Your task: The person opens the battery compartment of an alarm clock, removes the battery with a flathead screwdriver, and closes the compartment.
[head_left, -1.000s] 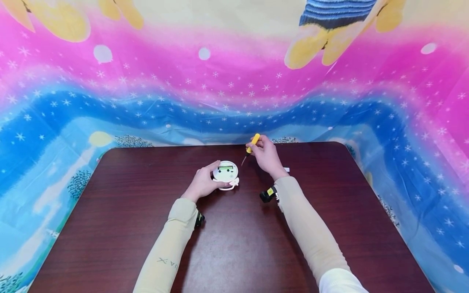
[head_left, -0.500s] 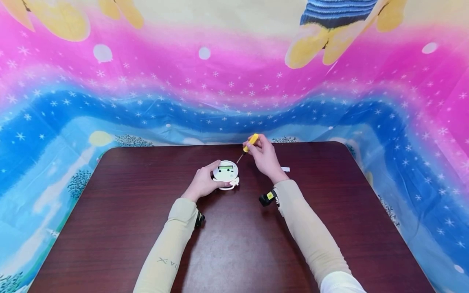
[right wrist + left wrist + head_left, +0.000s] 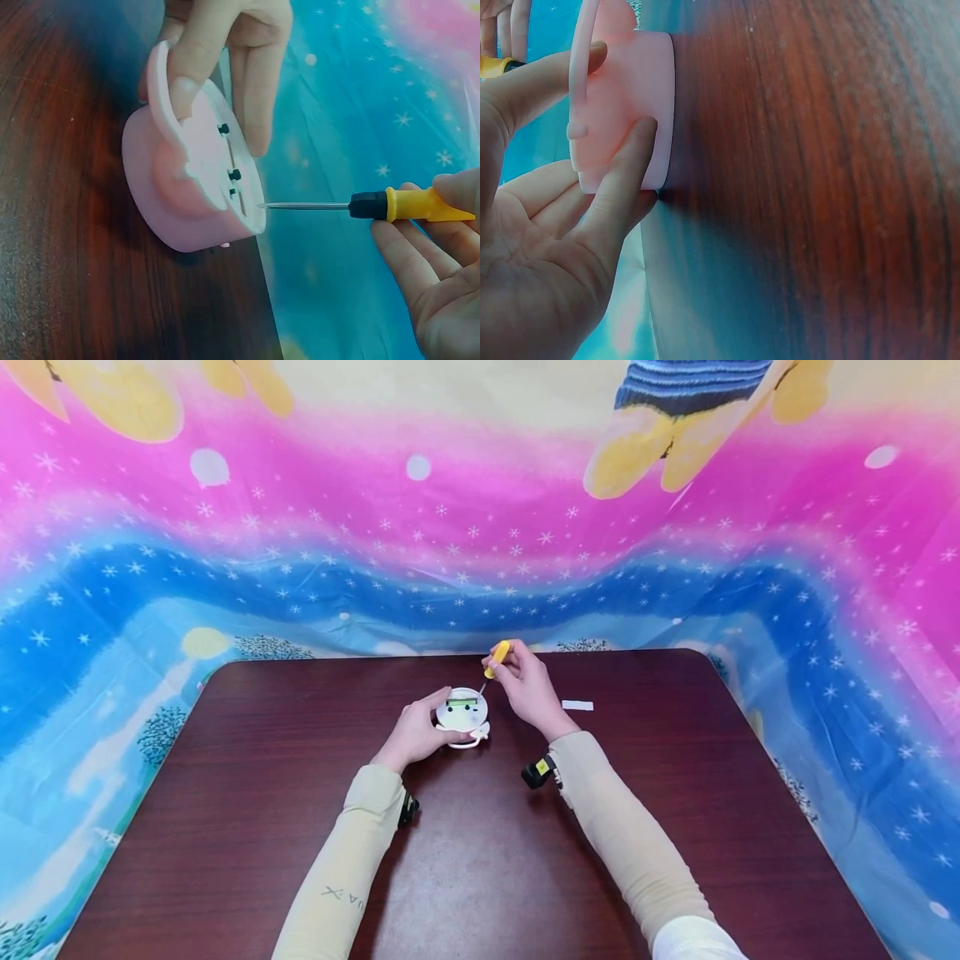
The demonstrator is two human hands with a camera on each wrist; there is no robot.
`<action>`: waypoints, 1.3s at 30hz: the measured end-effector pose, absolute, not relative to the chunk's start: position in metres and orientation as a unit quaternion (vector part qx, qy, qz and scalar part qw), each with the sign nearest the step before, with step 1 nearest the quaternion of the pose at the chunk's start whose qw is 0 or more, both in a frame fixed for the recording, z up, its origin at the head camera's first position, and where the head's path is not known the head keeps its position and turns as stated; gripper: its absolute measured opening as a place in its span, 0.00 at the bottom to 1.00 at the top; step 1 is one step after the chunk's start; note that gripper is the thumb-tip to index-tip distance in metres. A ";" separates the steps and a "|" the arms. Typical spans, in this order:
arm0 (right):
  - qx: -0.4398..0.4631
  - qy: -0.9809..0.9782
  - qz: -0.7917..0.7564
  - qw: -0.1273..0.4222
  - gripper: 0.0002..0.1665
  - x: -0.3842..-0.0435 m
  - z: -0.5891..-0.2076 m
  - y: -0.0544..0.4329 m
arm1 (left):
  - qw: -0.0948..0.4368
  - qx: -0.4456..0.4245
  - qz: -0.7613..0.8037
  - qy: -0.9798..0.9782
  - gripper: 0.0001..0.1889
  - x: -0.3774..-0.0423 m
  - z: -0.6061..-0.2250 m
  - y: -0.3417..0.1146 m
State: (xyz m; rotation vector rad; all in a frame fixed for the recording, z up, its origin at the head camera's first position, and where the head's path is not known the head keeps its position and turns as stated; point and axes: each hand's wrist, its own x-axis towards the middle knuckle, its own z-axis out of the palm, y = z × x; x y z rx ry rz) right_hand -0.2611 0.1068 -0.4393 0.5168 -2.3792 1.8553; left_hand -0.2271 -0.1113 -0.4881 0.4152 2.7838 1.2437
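Observation:
Near the far side of the table, my left hand [image 3: 416,735] grips a round pale plastic case [image 3: 459,722] with a curved handle at its near side. Its back is turned up, with a green strip set across it and small black parts beside that. In the left wrist view, thumb and fingers clasp the case's side [image 3: 652,82]. My right hand [image 3: 531,689] pinches a screwdriver [image 3: 498,658] by its yellow handle. In the right wrist view the metal shaft [image 3: 307,205] points at the case, its tip right at the rim near the black parts.
A small white strip [image 3: 577,705] lies on the dark wooden table [image 3: 480,860], right of my right hand. Behind the table's far edge hangs a colourful snowflake-patterned cloth [image 3: 450,602]. Black wrist cameras [image 3: 537,772] sit beneath both forearms.
My right hand has moved left and slightly down, bringing the screwdriver tip from beside the case to its upper right rim. The white strip is more exposed. The left hand stays put.

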 end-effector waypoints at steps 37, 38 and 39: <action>0.203 -0.819 0.537 0.011 0.08 -0.269 -0.444 0.104 | 0.032 0.135 0.410 0.902 0.51 -0.228 -0.488 -0.111; 0.202 -0.812 0.548 0.008 0.08 -0.269 -0.446 0.105 | 0.032 0.135 0.409 0.902 0.51 -0.228 -0.488 -0.111; 0.202 -0.805 0.557 0.007 0.08 -0.269 -0.447 0.107 | 0.031 0.134 0.408 0.902 0.51 -0.228 -0.488 -0.111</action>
